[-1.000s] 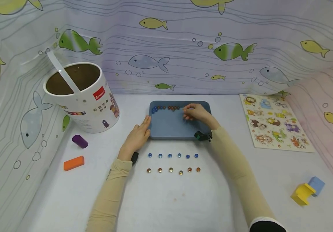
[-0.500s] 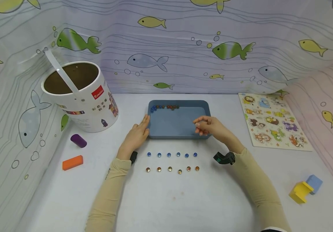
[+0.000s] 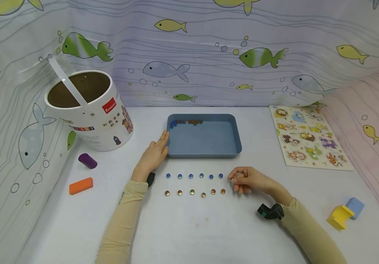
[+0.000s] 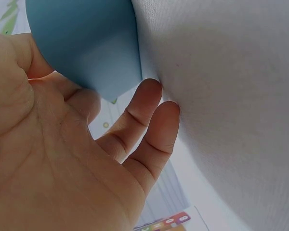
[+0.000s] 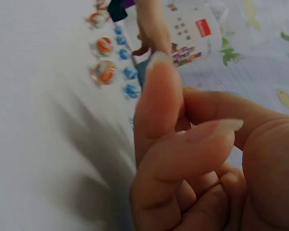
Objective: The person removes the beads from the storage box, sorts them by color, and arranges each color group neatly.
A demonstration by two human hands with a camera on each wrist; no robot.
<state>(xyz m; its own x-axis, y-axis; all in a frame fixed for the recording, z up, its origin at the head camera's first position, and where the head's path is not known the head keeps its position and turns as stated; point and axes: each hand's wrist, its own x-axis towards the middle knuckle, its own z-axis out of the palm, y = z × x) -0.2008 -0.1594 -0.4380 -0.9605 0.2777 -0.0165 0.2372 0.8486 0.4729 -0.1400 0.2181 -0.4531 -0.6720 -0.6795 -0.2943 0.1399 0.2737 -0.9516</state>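
Note:
A blue-grey tray [image 3: 206,141] lies at the back middle of the table, with small blue and amber glass marbles lined up along its far left inner edge [image 3: 192,121]. Against the tray's left side rests my left hand [image 3: 152,154], fingers extended; the left wrist view has the tray wall [image 4: 94,43] beside the fingers. My right hand [image 3: 252,180] hovers to the right of two marble rows, its fingers loosely bent and nothing visible between them in the right wrist view. One row holds blue marbles [image 3: 190,176], the nearer one amber marbles [image 3: 192,192].
A white bucket [image 3: 93,128] with a handle stands at the back left. A purple cylinder [image 3: 87,161] and an orange block [image 3: 81,186] lie before it. An animal picture board [image 3: 308,139] is at right, with yellow [image 3: 339,217] and blue blocks [image 3: 355,207] nearer.
My right hand has moved out of the tray, toward me and rightward, to beside the marble rows. My left hand stays against the tray's side.

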